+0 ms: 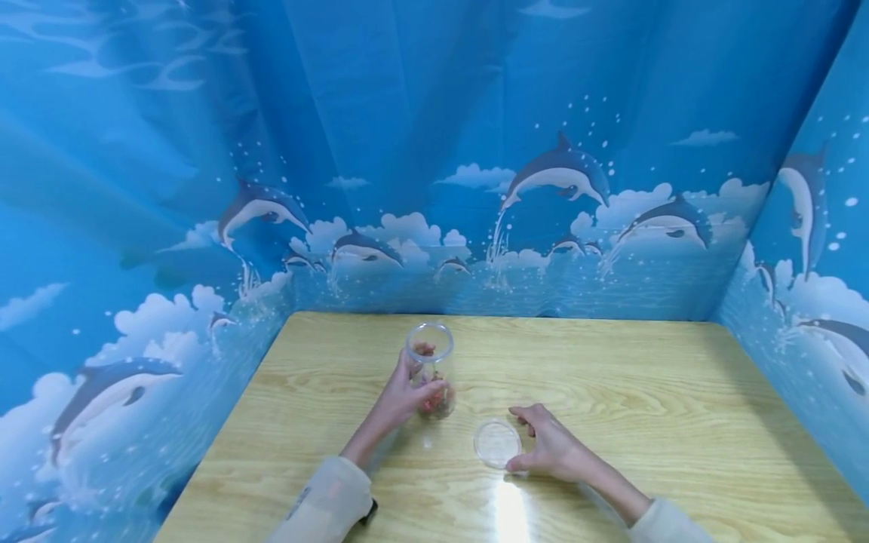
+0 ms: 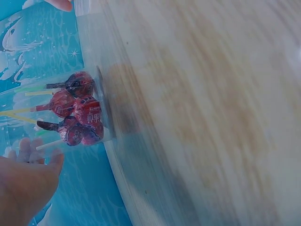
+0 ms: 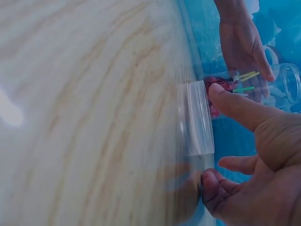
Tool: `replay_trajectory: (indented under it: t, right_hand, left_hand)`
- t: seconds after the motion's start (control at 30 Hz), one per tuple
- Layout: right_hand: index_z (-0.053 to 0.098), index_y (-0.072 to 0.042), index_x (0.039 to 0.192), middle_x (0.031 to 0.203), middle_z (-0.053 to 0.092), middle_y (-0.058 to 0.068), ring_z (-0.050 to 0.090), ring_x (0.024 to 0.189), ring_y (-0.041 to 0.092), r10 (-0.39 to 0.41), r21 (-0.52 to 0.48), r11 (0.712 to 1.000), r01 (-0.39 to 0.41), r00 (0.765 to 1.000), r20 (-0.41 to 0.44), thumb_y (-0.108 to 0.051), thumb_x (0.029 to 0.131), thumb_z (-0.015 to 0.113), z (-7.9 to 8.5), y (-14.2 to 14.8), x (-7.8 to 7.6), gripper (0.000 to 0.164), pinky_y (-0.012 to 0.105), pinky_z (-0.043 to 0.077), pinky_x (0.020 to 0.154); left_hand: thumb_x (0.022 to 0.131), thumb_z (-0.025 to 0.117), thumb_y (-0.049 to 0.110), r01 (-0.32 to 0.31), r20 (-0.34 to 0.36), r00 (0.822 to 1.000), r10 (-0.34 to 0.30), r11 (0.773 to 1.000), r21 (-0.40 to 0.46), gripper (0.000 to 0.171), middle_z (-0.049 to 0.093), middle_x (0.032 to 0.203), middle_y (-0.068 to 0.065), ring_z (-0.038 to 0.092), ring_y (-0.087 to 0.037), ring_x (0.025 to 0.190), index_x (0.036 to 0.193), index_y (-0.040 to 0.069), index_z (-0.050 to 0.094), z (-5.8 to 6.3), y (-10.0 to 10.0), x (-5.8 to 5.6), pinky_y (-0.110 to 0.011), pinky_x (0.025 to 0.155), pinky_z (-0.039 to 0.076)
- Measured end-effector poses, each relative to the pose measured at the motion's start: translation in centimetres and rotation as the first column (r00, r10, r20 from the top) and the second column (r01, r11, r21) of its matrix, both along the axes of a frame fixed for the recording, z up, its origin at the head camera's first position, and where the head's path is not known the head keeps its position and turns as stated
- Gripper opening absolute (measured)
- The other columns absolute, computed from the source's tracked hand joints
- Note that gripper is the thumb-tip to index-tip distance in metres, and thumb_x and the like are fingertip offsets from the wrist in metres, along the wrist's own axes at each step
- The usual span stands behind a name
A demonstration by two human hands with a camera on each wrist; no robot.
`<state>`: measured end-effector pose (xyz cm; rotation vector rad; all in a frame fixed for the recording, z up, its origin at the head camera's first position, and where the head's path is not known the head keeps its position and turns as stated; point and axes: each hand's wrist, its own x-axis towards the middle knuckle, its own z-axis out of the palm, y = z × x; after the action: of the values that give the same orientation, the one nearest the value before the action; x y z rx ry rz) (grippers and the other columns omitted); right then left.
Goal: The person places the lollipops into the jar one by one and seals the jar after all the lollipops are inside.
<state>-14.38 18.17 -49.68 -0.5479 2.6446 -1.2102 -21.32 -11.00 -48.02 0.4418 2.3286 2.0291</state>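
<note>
A clear plastic jar (image 1: 446,368) without a lid on it stands upright at the middle of the table, several wrapped lollipops (image 2: 87,110) lying in its bottom with their sticks up. My left hand (image 1: 399,396) grips the jar from its left side, thumb in front and fingers behind. To the right and nearer to me, a clear round lid (image 1: 496,443) lies flat on the tabletop. Thumb and fingers of my right hand (image 1: 555,446) are spread at the lid's right side, the thumb at its near edge; whether it touches I cannot tell.
The wood-grain table (image 1: 652,392) is bordered at the back and both sides by a blue curtain (image 1: 407,151) printed with dolphins. A bright light reflection lies on the tabletop just in front of the lid.
</note>
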Motion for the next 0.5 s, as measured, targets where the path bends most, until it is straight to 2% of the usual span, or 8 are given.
replay_trajectory:
  t: [0.1, 0.3, 0.5]
  right_hand:
    - [0.048, 0.01, 0.144, 0.117, 0.053, 0.014, 0.051, 0.099, 0.026, 0.009, 0.013, 1.0, -0.009, 1.0, -0.004, -0.026, 0.067, 0.097, 0.1, -0.3, 0.0, 0.097, 0.028, 0.051, 0.076]
    - [0.048, 0.011, 0.144, 0.119, 0.053, 0.016, 0.054, 0.106, 0.026, 0.042, 0.078, 0.996, -0.037, 0.997, -0.072, -0.037, 0.061, 0.099, -0.1, -1.0, -0.2, 0.109, 0.046, 0.054, 0.091]
    - [0.058, 0.008, 0.136, 0.114, 0.053, 0.01, 0.053, 0.102, 0.022, 0.007, 0.143, 0.99, 0.01, 0.992, -0.123, -0.033, 0.06, 0.1, -0.5, -1.6, -0.2, 0.096, 0.047, 0.054, 0.092]
  left_hand:
    - [0.088, 0.08, 0.005, 0.001, 0.001, 1.0, -0.001, 1.0, -0.003, 0.073, 0.047, 0.153, -0.017, 0.039, -0.044, 0.144, 0.148, 0.004, 0.039, 0.0, 0.0, 0.0, -0.058, 0.108, 0.046]
    - [0.088, 0.08, 0.006, -0.001, -0.009, 1.0, 0.001, 1.0, -0.01, 0.073, 0.046, 0.153, -0.02, 0.037, -0.045, 0.145, 0.148, 0.004, 0.04, 0.0, 0.0, 0.0, -0.061, 0.113, 0.04]
    - [0.088, 0.08, 0.006, -0.004, -0.014, 1.0, 0.004, 1.0, -0.012, 0.071, 0.046, 0.152, -0.021, 0.039, -0.045, 0.143, 0.147, 0.005, 0.04, -0.1, 0.0, 0.0, -0.06, 0.111, 0.043]
